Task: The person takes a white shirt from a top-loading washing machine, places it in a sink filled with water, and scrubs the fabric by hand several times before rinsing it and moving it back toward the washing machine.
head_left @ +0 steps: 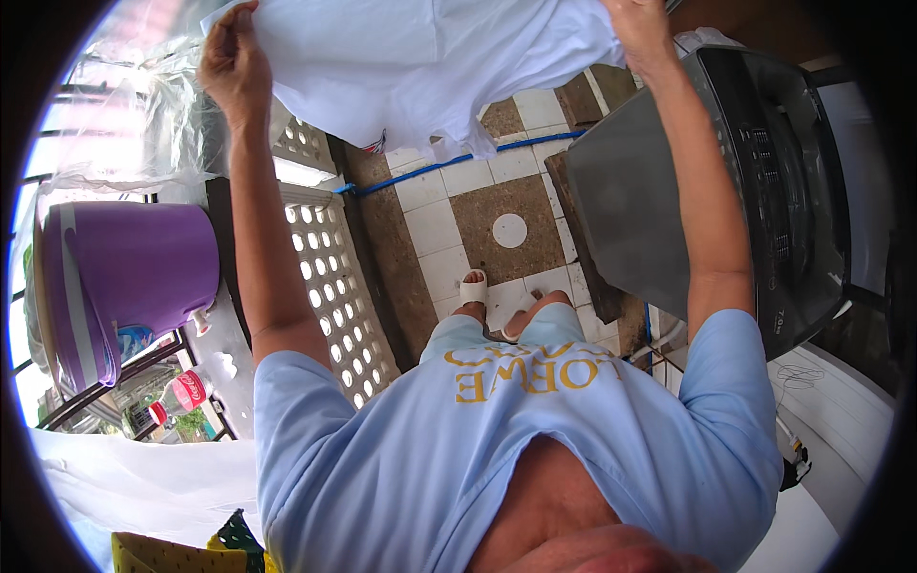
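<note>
A white shirt [382, 72] is spread wide at the top of the view, its upper part cut off by the frame edge. My left hand [234, 72] is closed with its fingers gathered on the shirt's left side. On the right side, my right hand [645, 38] grips the cloth, its fingertips partly out of view. Both arms are stretched out and raised. The lower edge of the shirt hangs in loose folds above the floor, and a small dark-and-red bit shows near that edge.
A dark grey washing machine [650, 191] stands at right. At left are a purple tub [143, 277], a red-labelled bottle [181, 393] and clear plastic sheeting [124, 124]. A blue hose [420, 172] crosses the tiled floor [430, 229]. Beside it runs a perforated white panel [334, 277].
</note>
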The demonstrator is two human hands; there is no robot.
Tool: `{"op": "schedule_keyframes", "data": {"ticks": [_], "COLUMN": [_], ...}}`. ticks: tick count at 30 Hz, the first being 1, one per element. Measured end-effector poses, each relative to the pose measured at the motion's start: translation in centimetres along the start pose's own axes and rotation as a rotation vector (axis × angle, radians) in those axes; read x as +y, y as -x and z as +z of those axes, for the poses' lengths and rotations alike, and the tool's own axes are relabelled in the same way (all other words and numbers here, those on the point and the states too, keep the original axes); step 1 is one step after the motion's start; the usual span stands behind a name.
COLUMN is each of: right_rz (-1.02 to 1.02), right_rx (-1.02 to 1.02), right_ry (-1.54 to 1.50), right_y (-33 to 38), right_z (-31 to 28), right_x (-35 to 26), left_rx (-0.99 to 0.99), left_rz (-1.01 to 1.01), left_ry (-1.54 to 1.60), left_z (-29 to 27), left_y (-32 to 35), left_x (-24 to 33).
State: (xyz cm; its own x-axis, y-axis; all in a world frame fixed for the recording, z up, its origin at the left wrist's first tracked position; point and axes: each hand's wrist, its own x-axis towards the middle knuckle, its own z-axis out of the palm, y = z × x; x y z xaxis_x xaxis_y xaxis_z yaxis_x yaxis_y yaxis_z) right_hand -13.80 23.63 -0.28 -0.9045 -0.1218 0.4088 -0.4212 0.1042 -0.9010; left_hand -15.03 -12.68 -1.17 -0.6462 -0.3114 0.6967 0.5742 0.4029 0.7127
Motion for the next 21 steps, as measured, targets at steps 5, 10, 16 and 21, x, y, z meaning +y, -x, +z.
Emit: {"op": "schedule_keyframes", "data": {"ticks": [5,10,16,21], "right_rz": [0.251,-0.009,0.034,0.093], "right_rx": [-0.276,-0.182,-0.361,-0.372], "right_ry": [0.358,0.08,0.234,-0.368], "right_y": [-4.0,-9.0,-13.6,-17.5], "right_z": [-1.4,2.3,6.4,5.3], "right_x": [11.0,6.4,7.6,6.2], "left_rx": [-0.173,-0.358,-0.591,-0.178], "left_rz": [-0.27,-0.153,0.098,-0.136], "left_ry": [-0.144,0.115,0.573,0.122], "left_z": [4.7,10.6,19.1,14.9], "left_y": [0.6,-4.9,-5.8,3.4], "left_x": [-8.1,-6.1,2.3,-5.1]}}
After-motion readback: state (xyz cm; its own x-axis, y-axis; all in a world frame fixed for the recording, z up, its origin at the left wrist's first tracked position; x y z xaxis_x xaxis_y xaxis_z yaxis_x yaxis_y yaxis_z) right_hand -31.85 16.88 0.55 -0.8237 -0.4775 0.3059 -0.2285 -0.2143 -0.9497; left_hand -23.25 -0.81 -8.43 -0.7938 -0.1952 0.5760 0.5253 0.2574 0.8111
